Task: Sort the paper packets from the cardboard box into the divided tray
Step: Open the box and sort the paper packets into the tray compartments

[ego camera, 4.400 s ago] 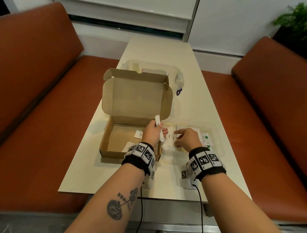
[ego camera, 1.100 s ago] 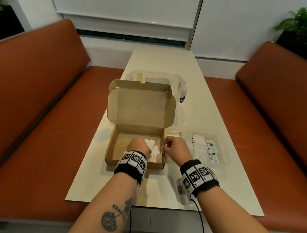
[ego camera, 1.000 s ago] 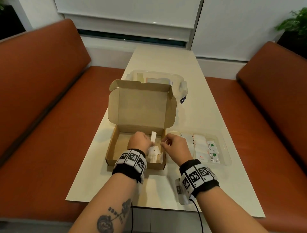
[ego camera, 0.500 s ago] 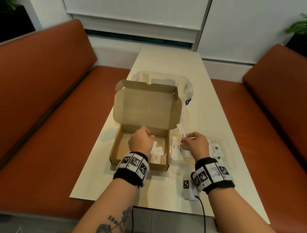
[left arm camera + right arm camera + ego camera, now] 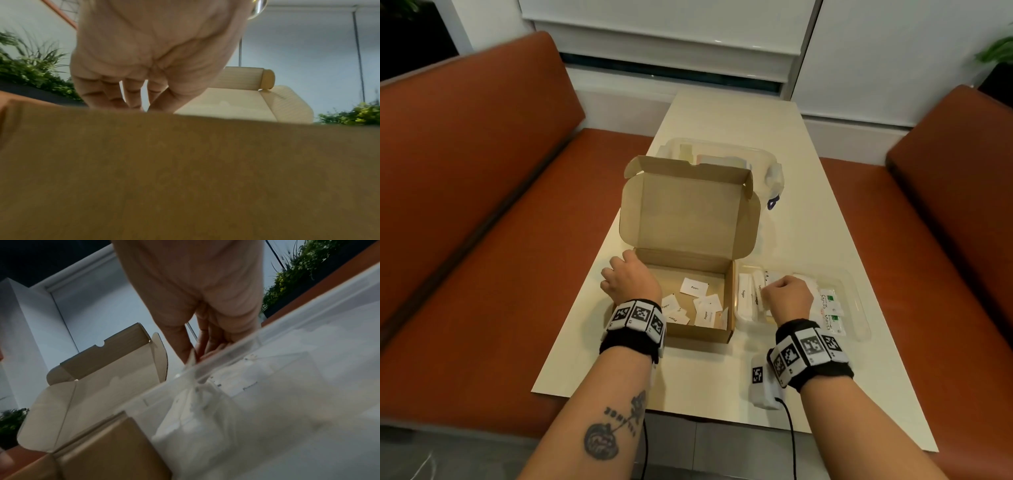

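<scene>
**Right hand at the tray, left hand on the box wall**

The right wrist view shows what the head view hides: the right hand's fingers (image 5: 185, 344) reach down over the rim of the clear plastic divided tray (image 5: 859, 310), thumb and fingertips closed on the top edge of a slim white paper packet (image 5: 192, 356) standing in a compartment. From the head view the right hand (image 5: 787, 299) shows only its knuckles, over the tray's 9 o'clock end, where long white packets lie.

The left wrist view shows the left hand's fingers (image 5: 115, 92) straight and close together, dipping behind a brown wall, holding nothing. The head view places the left hand (image 5: 631, 282) on the 9 o'clock wall of the open brown cardboard box (image 5: 698, 332).

Small white square paper packets (image 5: 693, 306) lie loose on the box floor, at 3 o'clock of the left hand, apart from its fingers. Box and tray sit side by side, touching, on the cream desk (image 5: 736, 116).
</scene>
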Demonstrator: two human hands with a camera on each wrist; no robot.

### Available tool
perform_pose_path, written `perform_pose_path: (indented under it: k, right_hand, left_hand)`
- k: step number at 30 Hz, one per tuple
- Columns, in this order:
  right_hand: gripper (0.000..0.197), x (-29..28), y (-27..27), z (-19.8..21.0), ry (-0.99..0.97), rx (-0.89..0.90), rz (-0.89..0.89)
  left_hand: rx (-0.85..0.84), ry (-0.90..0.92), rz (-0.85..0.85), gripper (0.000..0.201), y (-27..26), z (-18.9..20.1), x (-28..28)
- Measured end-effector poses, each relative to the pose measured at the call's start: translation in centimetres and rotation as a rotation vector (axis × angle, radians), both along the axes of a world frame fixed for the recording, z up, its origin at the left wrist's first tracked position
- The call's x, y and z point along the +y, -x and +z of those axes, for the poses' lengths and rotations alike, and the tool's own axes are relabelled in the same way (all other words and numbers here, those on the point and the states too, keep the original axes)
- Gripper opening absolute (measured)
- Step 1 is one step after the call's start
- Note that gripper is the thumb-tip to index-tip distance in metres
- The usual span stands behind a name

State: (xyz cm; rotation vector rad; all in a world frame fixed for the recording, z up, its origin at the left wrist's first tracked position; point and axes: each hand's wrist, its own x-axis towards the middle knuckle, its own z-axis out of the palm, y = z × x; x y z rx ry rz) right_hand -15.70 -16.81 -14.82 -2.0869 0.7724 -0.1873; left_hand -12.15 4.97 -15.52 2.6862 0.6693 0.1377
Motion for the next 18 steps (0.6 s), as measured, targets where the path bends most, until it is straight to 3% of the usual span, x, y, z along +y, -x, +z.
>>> perform_pose_path:
  k: [5, 10, 14, 18]
  right_hand:
    - [0.009, 0.2, 0.2, -0.7, -0.010, 0.022, 0.080]
    - [0.029, -0.3, 0.4, -0.8, 0.086, 0.090, 0.192]
    - [0.027, 0.7, 0.5, 0.4, 0.190, 0.042, 0.252]
    - [0.026, 4.0, 0.1, 1.4, 0.305, 0.047, 0.585]
  left_hand:
    - [0.025, 0.040, -0.024, 0.030, -0.2, -0.3, 0.7]
    - [0.042, 0.060, -0.011, 0.032, -0.4, -0.3, 0.8]
    - [0.044, 0.056, -0.012, 0.032, -0.4, -0.4, 0.8]
    - [0.048, 0.071, -0.007, 0.033, -0.3, -0.3, 0.8]
